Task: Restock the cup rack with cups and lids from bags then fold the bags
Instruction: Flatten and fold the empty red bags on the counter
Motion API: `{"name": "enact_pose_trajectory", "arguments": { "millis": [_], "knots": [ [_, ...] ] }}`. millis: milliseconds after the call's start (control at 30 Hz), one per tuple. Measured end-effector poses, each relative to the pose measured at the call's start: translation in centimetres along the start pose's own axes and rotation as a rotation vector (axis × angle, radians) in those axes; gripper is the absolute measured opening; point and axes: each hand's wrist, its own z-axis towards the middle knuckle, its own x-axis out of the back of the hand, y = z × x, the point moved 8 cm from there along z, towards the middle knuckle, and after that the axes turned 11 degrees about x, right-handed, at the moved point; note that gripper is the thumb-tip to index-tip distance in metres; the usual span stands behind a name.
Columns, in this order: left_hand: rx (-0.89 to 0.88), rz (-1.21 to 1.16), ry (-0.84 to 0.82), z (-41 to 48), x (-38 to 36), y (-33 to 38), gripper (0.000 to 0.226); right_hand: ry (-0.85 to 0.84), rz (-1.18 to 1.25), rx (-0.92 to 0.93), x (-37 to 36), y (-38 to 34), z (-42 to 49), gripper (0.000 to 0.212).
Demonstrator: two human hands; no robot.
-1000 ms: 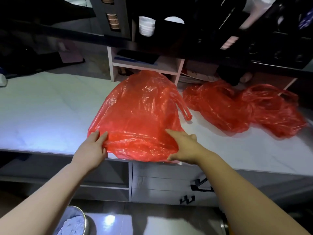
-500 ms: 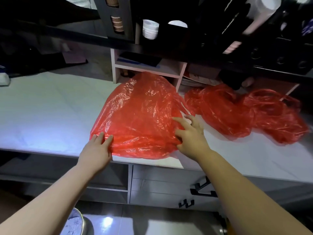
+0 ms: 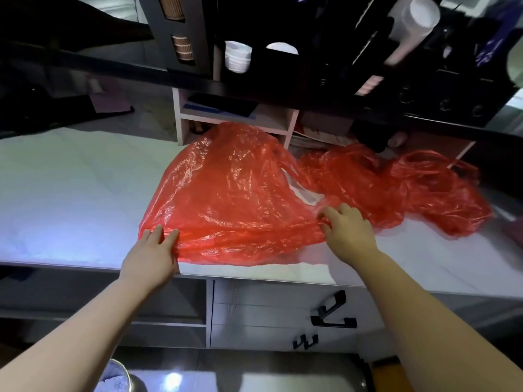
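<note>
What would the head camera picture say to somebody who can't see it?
Two bare hands rest on a red plastic bag on a white counter: the left hand presses its near corner flat, the right hand curls its fingers at its right edge. A second red bag lies crumpled to the right.

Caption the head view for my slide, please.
Left hand presses, right hand grips a red bag on the counter beside another bag.

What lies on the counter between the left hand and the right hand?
The red bag fills that stretch, its near edge flattened on the counter from left hand to right hand; head view.
</note>
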Motion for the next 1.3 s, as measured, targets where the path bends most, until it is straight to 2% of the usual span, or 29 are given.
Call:
{"name": "enact_pose_trajectory", "arguments": {
  "millis": [167,300,367,467,533,600,667,767,833,900,967,1133,1233,1300],
  "knots": [
    [-0.044,-0.148,-0.046,-0.2,0.2,-0.5,0.065,0.098,0.050,-0.179,0.2,2.7,-2.0,0.026],
    [-0.055,-0.222,-0.028,-0.9,0.9,-0.5,0.069,0.098,-0.081,-0.334,-0.6,3.0,-3.3,0.030],
    [-0.066,-0.268,-0.001,-1.0,1.2,-0.2,0.062,0.082,-0.116,-0.291,-0.8,1.8,-3.3,0.041],
    [-0.144,-0.267,0.070,-1.2,1.5,0.5,0.059,-0.038,-0.082,0.003,-2.2,-2.1,-2.4,0.057],
    [-0.196,-0.210,0.096,-1.4,1.4,0.8,0.062,-0.157,-0.097,0.122,-3.8,-4.1,-2.3,0.053],
    [-0.255,-0.179,0.113,-1.8,1.6,1.2,0.065,-0.163,-0.114,0.092,-4.3,-4.2,-2.3,0.034],
    [-0.325,-0.134,0.164,-2.3,2.1,1.5,0.069,-0.046,-0.060,0.046,-3.6,-3.7,-2.3,0.021],
    [-0.387,-0.053,0.281,-2.9,3.1,1.4,0.071,0.097,0.046,0.087,-2.8,-3.3,-2.1,0.013],
    [-0.374,-0.083,0.297,-2.7,3.7,1.1,0.070,0.102,0.077,0.104,-2.3,-3.3,-1.9,0.018],
    [-0.360,-0.119,0.303,-2.3,4.1,0.8,0.073,0.026,0.055,0.076,-2.2,-3.2,-1.7,0.023],
    [-0.380,-0.118,0.304,-2.1,4.2,0.9,0.077,0.031,-0.008,0.078,-2.1,-3.0,-1.7,0.018],
    [-0.361,-0.163,0.248,-2.2,4.4,0.3,0.051,0.179,0.027,0.113,-1.1,-2.0,-2.4,0.030],
    [-0.299,-0.157,0.201,-1.9,4.0,-0.3,0.056,0.175,0.068,0.095,-0.9,-1.4,-2.6,0.018],
    [-0.276,-0.162,0.163,-1.8,3.6,-0.4,0.059,0.096,0.085,0.060,-1.6,-1.1,-2.7,0.015]
  ]
}}
